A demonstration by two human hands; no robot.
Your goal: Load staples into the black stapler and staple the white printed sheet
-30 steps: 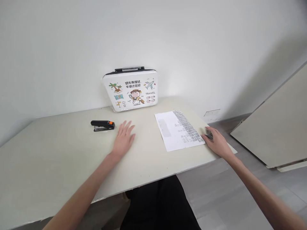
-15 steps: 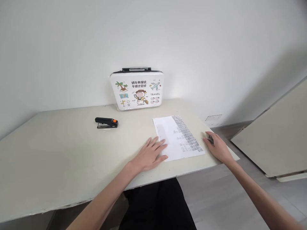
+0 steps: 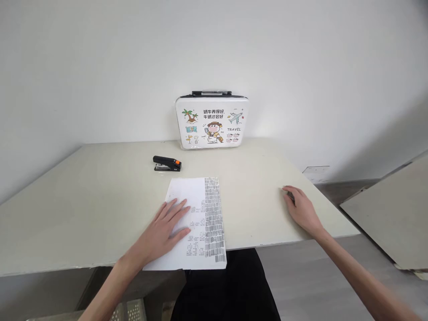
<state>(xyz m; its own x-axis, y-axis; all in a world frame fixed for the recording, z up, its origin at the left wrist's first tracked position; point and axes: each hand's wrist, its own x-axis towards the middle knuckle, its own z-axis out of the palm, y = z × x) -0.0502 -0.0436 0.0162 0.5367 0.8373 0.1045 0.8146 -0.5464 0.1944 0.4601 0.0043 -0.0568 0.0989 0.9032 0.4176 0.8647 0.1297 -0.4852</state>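
Note:
My left hand (image 3: 165, 232) lies flat with spread fingers on a white printed sheet of paper (image 3: 190, 191). A grey patterned band runs down the paper's right side, and its near end sticks out past the table's front edge. To the right, my right hand (image 3: 302, 211) rests on the table with its fingers curled round something small and dark, mostly hidden. Beyond the paper sits a black stapler (image 3: 167, 163) with an orange patch at its right end, touched by neither hand.
A white case (image 3: 212, 122) with cartoon prints and a black handle stands upright against the wall at the back of the table (image 3: 83, 200). On the right, a pale panel (image 3: 394, 209) stands beyond the table's edge. A perforated tray (image 3: 133, 310) shows below, bottom left.
The paper has slid left and towards me under my left hand, turning straighter. My right hand stays near the right side of the table. The view has shifted left.

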